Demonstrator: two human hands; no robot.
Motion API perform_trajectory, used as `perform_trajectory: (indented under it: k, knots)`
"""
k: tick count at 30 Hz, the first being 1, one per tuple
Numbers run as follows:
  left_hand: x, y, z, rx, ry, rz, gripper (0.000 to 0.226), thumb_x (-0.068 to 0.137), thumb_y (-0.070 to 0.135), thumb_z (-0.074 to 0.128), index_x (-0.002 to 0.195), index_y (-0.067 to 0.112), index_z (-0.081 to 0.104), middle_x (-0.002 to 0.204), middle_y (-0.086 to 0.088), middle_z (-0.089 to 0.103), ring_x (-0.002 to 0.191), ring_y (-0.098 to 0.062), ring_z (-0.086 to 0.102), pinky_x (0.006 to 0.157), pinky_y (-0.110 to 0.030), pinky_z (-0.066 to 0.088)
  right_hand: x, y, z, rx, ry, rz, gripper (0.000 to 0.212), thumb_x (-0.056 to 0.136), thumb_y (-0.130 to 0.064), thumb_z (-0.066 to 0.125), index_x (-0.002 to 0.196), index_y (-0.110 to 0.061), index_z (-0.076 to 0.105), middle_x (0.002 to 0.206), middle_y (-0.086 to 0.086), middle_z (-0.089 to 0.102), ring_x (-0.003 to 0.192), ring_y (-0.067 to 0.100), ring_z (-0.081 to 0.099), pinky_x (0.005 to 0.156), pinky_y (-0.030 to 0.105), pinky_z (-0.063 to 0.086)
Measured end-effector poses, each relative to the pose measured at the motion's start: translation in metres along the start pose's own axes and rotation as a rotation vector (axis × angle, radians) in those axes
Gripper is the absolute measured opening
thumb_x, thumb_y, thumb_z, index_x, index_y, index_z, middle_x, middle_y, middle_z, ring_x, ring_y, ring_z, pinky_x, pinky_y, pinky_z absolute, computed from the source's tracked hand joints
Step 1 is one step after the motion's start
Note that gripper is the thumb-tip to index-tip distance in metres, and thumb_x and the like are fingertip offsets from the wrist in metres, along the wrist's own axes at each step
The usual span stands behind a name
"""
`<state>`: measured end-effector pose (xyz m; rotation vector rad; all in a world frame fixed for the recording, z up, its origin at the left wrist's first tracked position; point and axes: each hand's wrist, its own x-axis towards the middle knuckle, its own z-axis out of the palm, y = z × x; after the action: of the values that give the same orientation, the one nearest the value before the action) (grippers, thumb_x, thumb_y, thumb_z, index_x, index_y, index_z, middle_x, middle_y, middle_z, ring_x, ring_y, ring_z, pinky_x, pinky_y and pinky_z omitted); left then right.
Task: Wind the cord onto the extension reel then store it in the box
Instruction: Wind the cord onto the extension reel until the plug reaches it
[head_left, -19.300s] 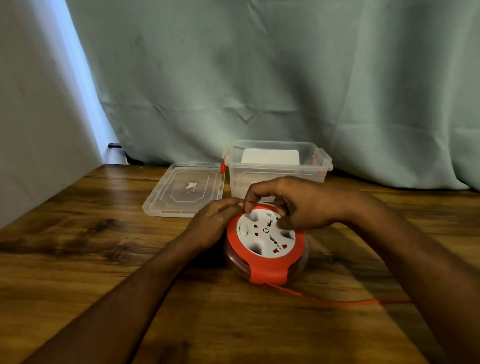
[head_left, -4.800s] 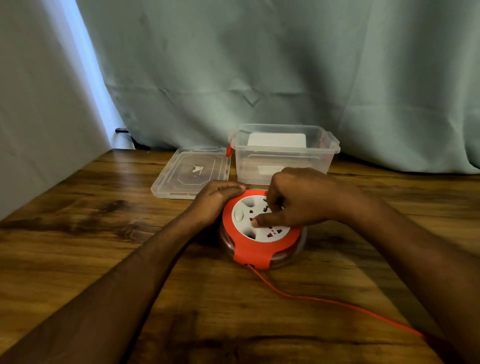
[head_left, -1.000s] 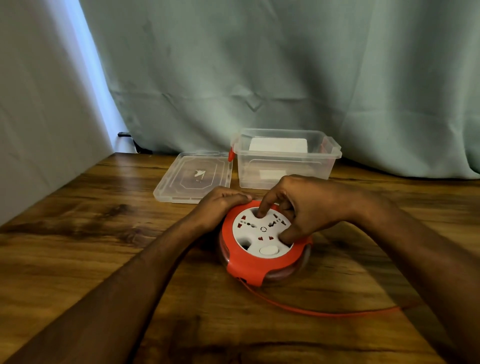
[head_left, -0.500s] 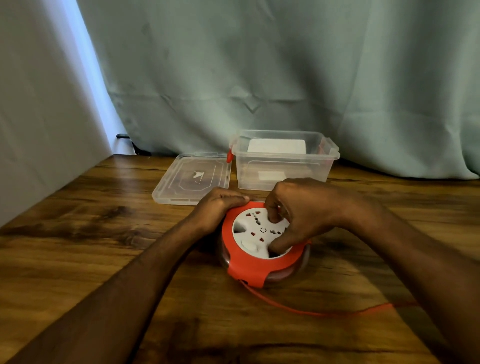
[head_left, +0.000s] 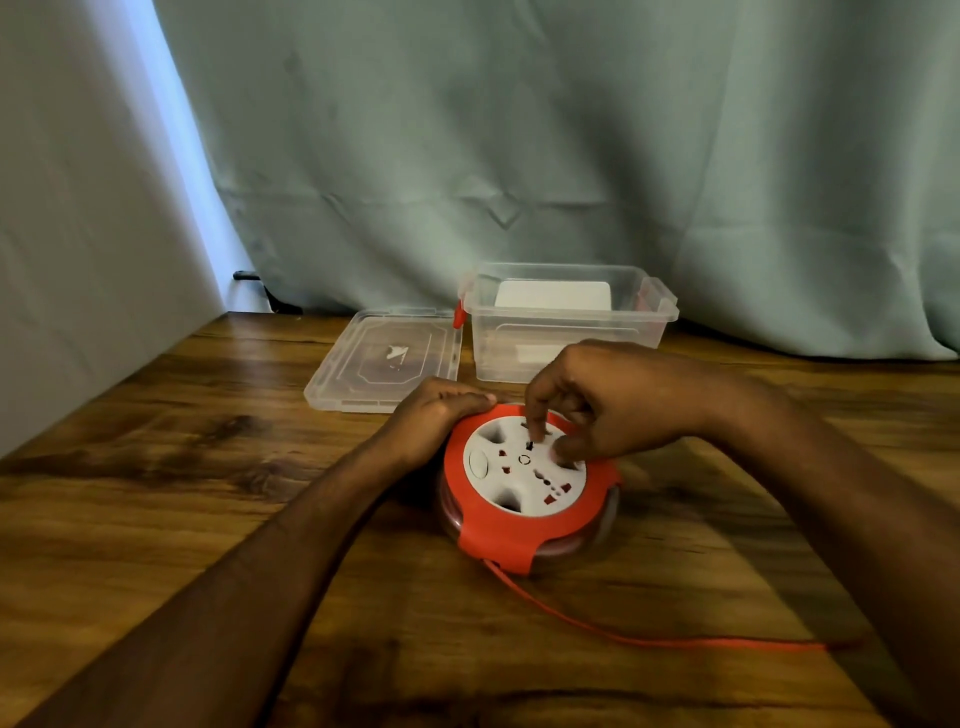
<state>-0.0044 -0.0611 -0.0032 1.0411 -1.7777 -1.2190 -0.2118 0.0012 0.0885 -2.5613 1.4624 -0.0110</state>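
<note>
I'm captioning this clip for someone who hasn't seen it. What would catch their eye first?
The orange and white extension reel at the table's centre, with the left hand bracing its far-left rim and the right hand fingering its white socket face. Next, its orange cord trailing off to the right. Behind stand the open clear box and its lid.

Reel (head_left: 524, 488) before box (head_left: 569, 322); lid (head_left: 387, 358) left of box

No readable text; label in box (head_left: 552, 296) blank, mark on lid (head_left: 395, 352) illegible.
</note>
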Motion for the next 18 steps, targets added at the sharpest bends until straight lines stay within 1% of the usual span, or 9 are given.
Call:
perform_trajectory:
  k: [2, 4, 6, 7, 9, 11, 14, 16, 18]
  knots:
    - [-0.001, 0.002, 0.000, -0.005, -0.031, -0.010, 0.034, 0.105, 0.014, 0.052, 0.091, 0.026, 0.081, 0.083, -0.001, 0.083, 0.073, -0.013, 0.078, 0.069, -0.025, 0.058, 0.001, 0.007, -0.001, 0.101, -0.047, -0.041, 0.039, 0.085, -0.026, 0.083, 0.118, -0.042, 0.068, 0.060, -0.008, 0.060, 0.058, 0.009, 0.061, 0.059, 0.033, 0.051]
    - [0.000, 0.002, 0.000, -0.026, -0.060, -0.019, 0.034, 0.104, 0.013, 0.052, 0.093, 0.027, 0.081, 0.090, -0.004, 0.083, 0.079, -0.017, 0.079, 0.073, -0.028, 0.059, 0.003, 0.011, 0.002, 0.124, -0.088, -0.063, 0.052, 0.087, -0.020, 0.082, 0.127, -0.047, 0.063, 0.057, -0.011, 0.058, 0.053, 0.004, 0.057, 0.054, 0.025, 0.048]
    - [0.000, 0.002, -0.001, -0.049, -0.085, -0.030, 0.033, 0.104, 0.012, 0.052, 0.097, 0.026, 0.081, 0.095, -0.005, 0.083, 0.083, -0.020, 0.079, 0.076, -0.029, 0.060, 0.005, 0.012, 0.005, 0.140, -0.110, -0.066, 0.058, 0.088, -0.017, 0.079, 0.131, -0.050, 0.060, 0.058, -0.017, 0.060, 0.054, 0.000, 0.058, 0.049, 0.016, 0.044]
    - [0.000, 0.002, -0.002, -0.056, -0.095, -0.038, 0.032, 0.104, 0.012, 0.051, 0.100, 0.024, 0.080, 0.095, -0.006, 0.083, 0.084, -0.020, 0.079, 0.075, -0.028, 0.060, 0.005, 0.012, 0.006, 0.143, -0.118, -0.077, 0.059, 0.088, -0.017, 0.079, 0.132, -0.051, 0.059, 0.065, -0.017, 0.065, 0.057, 0.000, 0.061, 0.049, 0.017, 0.046]
    - [0.000, 0.002, -0.002, -0.062, -0.113, -0.052, 0.029, 0.104, 0.011, 0.052, 0.104, 0.020, 0.080, 0.096, -0.008, 0.083, 0.083, -0.020, 0.079, 0.073, -0.027, 0.061, 0.006, 0.014, 0.010, 0.158, -0.124, -0.093, 0.061, 0.087, -0.019, 0.079, 0.133, -0.054, 0.058, 0.086, -0.004, 0.076, 0.068, 0.010, 0.070, 0.053, 0.023, 0.054]
    - [0.000, 0.002, -0.002, -0.059, -0.120, -0.058, 0.027, 0.103, 0.012, 0.053, 0.107, 0.016, 0.079, 0.100, -0.013, 0.082, 0.084, -0.023, 0.078, 0.075, -0.030, 0.063, 0.007, 0.015, 0.010, 0.188, -0.133, -0.091, 0.061, 0.087, -0.020, 0.079, 0.133, -0.054, 0.058, 0.101, 0.005, 0.077, 0.079, 0.016, 0.075, 0.061, 0.026, 0.061]
    - [0.000, 0.001, -0.003, -0.034, -0.109, -0.043, 0.026, 0.103, 0.015, 0.055, 0.103, 0.015, 0.080, 0.100, -0.016, 0.081, 0.082, -0.023, 0.078, 0.076, -0.032, 0.062, 0.009, 0.015, 0.012, 0.176, -0.134, -0.085, 0.061, 0.087, -0.025, 0.080, 0.131, -0.060, 0.055, 0.101, 0.013, 0.077, 0.080, 0.023, 0.075, 0.063, 0.031, 0.061]
    - [0.001, 0.000, -0.002, -0.007, -0.095, -0.013, 0.026, 0.103, 0.015, 0.055, 0.098, 0.016, 0.081, 0.096, -0.013, 0.082, 0.080, -0.023, 0.078, 0.075, -0.032, 0.061, 0.007, 0.013, 0.011, 0.114, -0.113, -0.061, 0.062, 0.084, -0.030, 0.082, 0.130, -0.061, 0.055, 0.094, 0.001, 0.077, 0.075, 0.014, 0.072, 0.065, 0.032, 0.061]
    - [0.000, 0.001, -0.001, -0.005, -0.091, 0.002, 0.029, 0.103, 0.013, 0.054, 0.095, 0.019, 0.081, 0.090, -0.008, 0.083, 0.077, -0.019, 0.078, 0.072, -0.029, 0.060, 0.004, 0.009, 0.008, 0.074, -0.087, -0.031, 0.061, 0.080, -0.036, 0.086, 0.129, -0.059, 0.058, 0.095, -0.022, 0.071, 0.077, 0.000, 0.068, 0.063, 0.022, 0.059]
